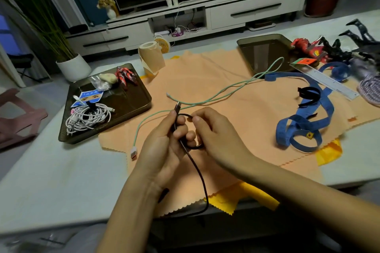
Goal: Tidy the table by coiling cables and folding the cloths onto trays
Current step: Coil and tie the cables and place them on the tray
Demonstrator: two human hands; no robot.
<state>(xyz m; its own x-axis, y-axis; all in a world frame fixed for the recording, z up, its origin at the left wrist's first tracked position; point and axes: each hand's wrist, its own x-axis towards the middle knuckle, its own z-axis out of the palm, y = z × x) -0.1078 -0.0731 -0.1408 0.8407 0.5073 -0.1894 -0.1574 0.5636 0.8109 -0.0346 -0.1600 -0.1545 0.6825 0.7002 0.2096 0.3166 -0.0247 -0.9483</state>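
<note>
Step in hand: coiling black cable, centre frame over orange cloth. Left hand grips plug end and first loop; right hand pinches that loop. Slack trails off bench edge. Next, probably: feed slack into more loops.

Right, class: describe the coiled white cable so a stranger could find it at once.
Find the dark tray left of the orange cloth. On its near corner lies the white cable, bundled in a coil, unlike the loose green cable.
</note>
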